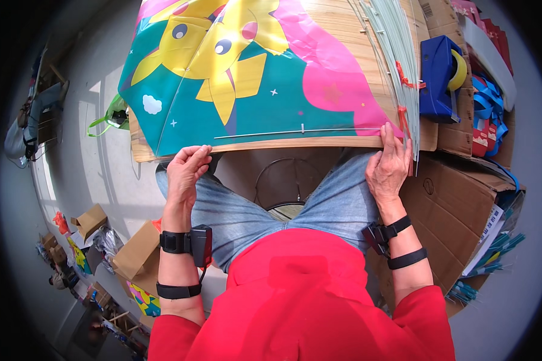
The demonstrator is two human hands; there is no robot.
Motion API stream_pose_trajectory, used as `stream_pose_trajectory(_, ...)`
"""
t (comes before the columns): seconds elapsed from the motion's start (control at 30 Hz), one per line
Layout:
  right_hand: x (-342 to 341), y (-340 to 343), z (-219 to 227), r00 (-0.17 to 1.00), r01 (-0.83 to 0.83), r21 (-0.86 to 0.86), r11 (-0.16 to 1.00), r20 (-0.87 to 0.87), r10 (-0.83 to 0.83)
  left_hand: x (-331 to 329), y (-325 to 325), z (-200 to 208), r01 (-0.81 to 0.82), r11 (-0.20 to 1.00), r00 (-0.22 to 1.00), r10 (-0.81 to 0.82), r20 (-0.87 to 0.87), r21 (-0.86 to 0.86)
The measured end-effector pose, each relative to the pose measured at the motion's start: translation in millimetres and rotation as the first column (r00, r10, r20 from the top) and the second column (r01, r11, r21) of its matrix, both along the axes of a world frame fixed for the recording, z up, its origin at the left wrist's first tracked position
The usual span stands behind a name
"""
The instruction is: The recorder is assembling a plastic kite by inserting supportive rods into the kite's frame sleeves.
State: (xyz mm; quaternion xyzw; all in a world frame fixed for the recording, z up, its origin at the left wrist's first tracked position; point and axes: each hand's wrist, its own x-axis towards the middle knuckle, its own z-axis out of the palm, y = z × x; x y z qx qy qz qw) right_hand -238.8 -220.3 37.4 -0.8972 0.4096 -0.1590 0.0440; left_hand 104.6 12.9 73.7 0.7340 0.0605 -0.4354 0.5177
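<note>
A thin plastic-like sheet (247, 117), printed teal, pink and yellow with a cartoon figure, lies over the wooden table (343, 142); it looks like a kite sail. Along its near edge rests a slender pale rod (265, 133) with a small fitting around its middle. My left hand (188, 171) is at the table's front edge, left of the rod, thumb and fingers pinched together; what they hold, if anything, is hidden. My right hand (391, 165) reaches over the sheet's pink right corner. Its fingers are stretched out, with fingertips at the rod's right end.
A bundle of pale thin rods (397, 45) with red ties lies on the table's right side. Beyond it stands a blue tape dispenser (436, 78) with yellow tape. Cardboard boxes (445, 207) stand at the right; another open box (137, 249) sits on the left floor.
</note>
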Motion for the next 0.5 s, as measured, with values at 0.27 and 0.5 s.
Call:
stream_pose_trajectory(0.27,1,1,2,1.000,0.008,0.007,1.000,-0.016,-0.008,2,-8,2,0.022,0.998,0.998,-0.025,0.058,0.054)
stream_pose_trajectory(0.5,2,-1,6,0.999,0.001,-0.006,1.000,-0.038,-0.001,0,-13,-5,0.027,0.998,0.997,-0.031,0.066,0.060)
